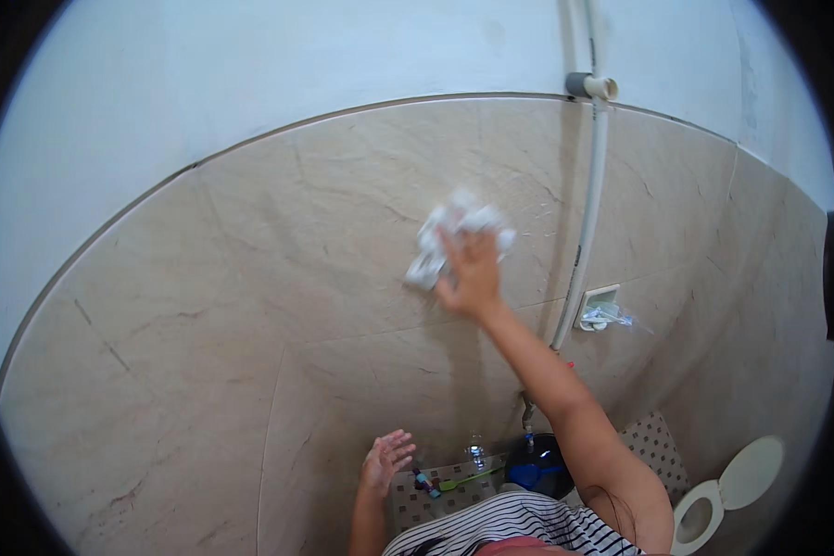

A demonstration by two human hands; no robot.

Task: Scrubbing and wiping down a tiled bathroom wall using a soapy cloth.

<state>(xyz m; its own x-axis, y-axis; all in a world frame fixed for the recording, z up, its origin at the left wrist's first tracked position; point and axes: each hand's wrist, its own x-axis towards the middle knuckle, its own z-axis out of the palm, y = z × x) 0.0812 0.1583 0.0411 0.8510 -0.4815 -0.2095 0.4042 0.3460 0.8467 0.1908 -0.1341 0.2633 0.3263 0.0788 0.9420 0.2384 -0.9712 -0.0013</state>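
Note:
My right hand [474, 274] presses a crumpled white cloth [459, 226] against the beige marbled wall tiles [361, 278], left of a white plastic pipe. The cloth and fingers are somewhat blurred. Low in front of me, my left hand [387, 459] is held up near the wall with its fingers apart and nothing in it.
The white pipe [587, 229] runs down the wall beside a recessed soap holder [598, 309] with plastic wrapping. Below are a black bucket [554, 486] with a blue dipper [526, 475], a green-handled brush [459, 482], a clear bottle [475, 455] and a toilet with its lid raised [754, 472].

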